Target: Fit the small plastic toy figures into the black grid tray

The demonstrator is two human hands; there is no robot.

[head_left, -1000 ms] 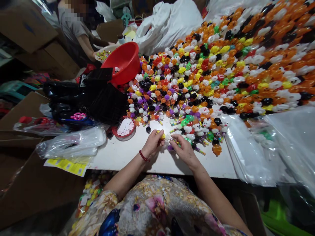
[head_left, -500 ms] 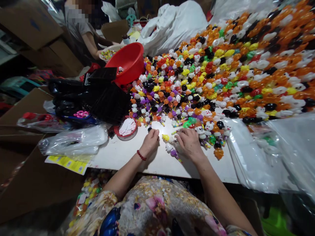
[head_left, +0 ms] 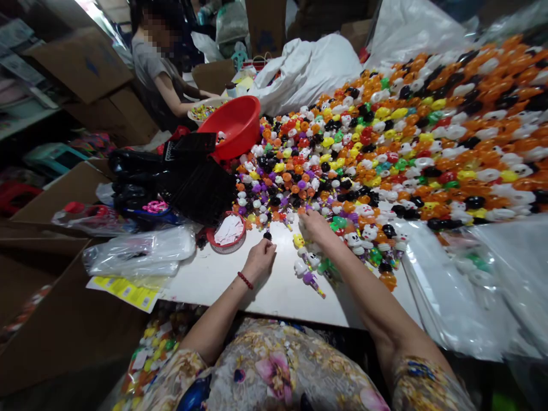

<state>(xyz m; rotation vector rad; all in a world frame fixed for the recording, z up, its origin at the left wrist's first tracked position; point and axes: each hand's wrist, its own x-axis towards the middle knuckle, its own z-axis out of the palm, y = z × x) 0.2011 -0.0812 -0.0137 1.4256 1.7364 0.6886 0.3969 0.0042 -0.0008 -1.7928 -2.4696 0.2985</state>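
Note:
My left hand (head_left: 259, 260) rests low over the white table (head_left: 252, 297), its fingers curled together. A small black piece (head_left: 268, 235) shows right at those fingertips; whether they grip it is unclear. At the near edge of the toy pile (head_left: 295, 182), my right hand (head_left: 315, 227) has its fingers drawn together, and what is between them is hidden. Below my right wrist lies a loose group of toys: a yellow head (head_left: 298, 240), a white head (head_left: 300, 267) and a purple-and-yellow stick piece (head_left: 314, 282). More white-headed toys (head_left: 353, 240) lie to the right of the wrist.
A red basket of paper slips (head_left: 229, 231) stands left of my hands. Beyond it are black bags (head_left: 201, 188) and a red basin (head_left: 235, 128). Clear plastic bags lie left (head_left: 141, 248) and right (head_left: 436, 285). Another person (head_left: 166, 91) works at the back left.
My right hand has moved forward and left, from the loose toys to the pile's edge, uncovering the toys beneath. My left hand stays beside the black piece. The view has tilted slightly.

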